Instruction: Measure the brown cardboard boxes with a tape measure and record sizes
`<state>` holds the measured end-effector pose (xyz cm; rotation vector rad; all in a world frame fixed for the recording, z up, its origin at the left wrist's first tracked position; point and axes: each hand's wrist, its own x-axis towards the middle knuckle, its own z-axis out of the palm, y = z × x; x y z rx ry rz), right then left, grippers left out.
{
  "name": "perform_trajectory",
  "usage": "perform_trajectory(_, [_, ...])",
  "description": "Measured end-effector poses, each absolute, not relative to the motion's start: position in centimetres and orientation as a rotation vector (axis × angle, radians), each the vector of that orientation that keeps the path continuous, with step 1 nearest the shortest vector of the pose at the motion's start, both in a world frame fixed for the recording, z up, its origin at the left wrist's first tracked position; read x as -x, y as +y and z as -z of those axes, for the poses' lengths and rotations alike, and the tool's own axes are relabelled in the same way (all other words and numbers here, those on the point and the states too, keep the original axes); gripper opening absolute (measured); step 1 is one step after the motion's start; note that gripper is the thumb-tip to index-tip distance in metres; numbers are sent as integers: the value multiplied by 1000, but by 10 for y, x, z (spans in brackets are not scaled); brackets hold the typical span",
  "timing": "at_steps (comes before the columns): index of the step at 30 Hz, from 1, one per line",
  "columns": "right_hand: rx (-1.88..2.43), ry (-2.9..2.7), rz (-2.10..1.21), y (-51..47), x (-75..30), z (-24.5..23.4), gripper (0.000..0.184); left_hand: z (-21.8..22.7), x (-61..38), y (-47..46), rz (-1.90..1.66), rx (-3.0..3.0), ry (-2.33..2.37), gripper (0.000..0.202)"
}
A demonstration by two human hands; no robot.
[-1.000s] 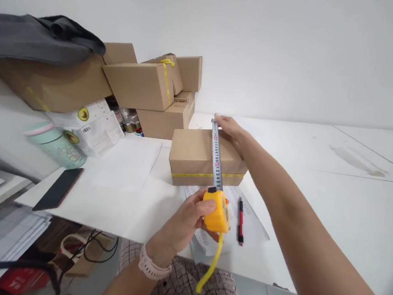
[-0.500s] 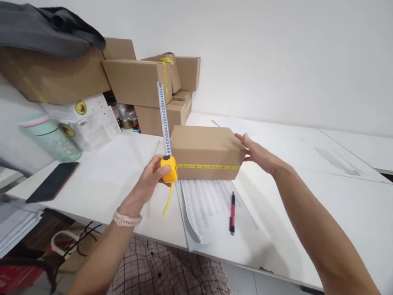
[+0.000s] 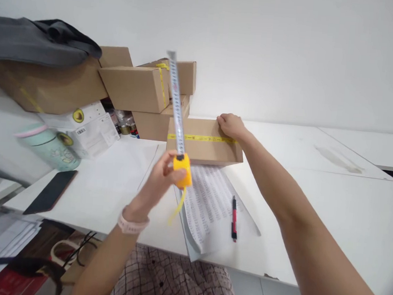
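Observation:
A yellow tape measure (image 3: pixel 182 170) is in my left hand (image 3: pixel 159 181), thumb across its case, and its metal blade (image 3: pixel 176 102) sticks up and away, passing in front of the box's left end. A yellow strap dangles from the case. My right hand (image 3: pixel 232 126) has its fingers curled over the far right edge of a brown cardboard box (image 3: pixel 203 152); its fingertips are partly hidden. Yellow printed tape (image 3: pixel 207 139) runs along the box face turned up towards me. Under the box's near side lie printed sheets (image 3: pixel 208 203), with a red and black pen (image 3: pixel 234 219) on them.
Stacked cardboard boxes (image 3: pixel 129 86) stand at the back left, a dark grey cloth item (image 3: pixel 36 44) on top. Nearby are white avocado-print boxes (image 3: pixel 96 134), a mint tumbler (image 3: pixel 50 146) and a dark phone-like slab (image 3: pixel 51 192). The white table (image 3: pixel 331 214) extends rightward.
The cardboard box has turned so its taped side faces upward. My right hand has moved from its right end to its far edge. My left hand shifted slightly right, with the tape measure.

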<state>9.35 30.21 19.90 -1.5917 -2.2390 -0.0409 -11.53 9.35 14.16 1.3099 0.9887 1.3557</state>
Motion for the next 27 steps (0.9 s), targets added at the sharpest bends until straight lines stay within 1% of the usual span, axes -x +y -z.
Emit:
perform_trajectory(2, [1612,-2164,-50,307,-87,-197,48,-120,98,79,-1180,-1266,898,49])
perform_trajectory(4, [1610,-2106,-104,311,-84,-195,56,-98,83,68,-1075,-1182,840,49])
perform_trajectory(7, [1582,-2054,-171,313,-84,-192,70,-73,71,59,-1036,-1074,779,52])
perform_trajectory(9, [1562,-2034,-184,313,-85,-190,74,-64,67,56,-1035,-1034,756,53])
perform_trajectory(14, [1543,-2014,-138,313,-81,-187,74,-56,61,47,-1002,-1008,762,54])
perform_trajectory(20, [1544,-1986,-41,313,-75,-184,59,-51,51,42,-999,-1035,861,58])
perform_trajectory(27, [1544,-1985,21,308,-75,-182,61,-34,43,41,-956,-1094,994,68])
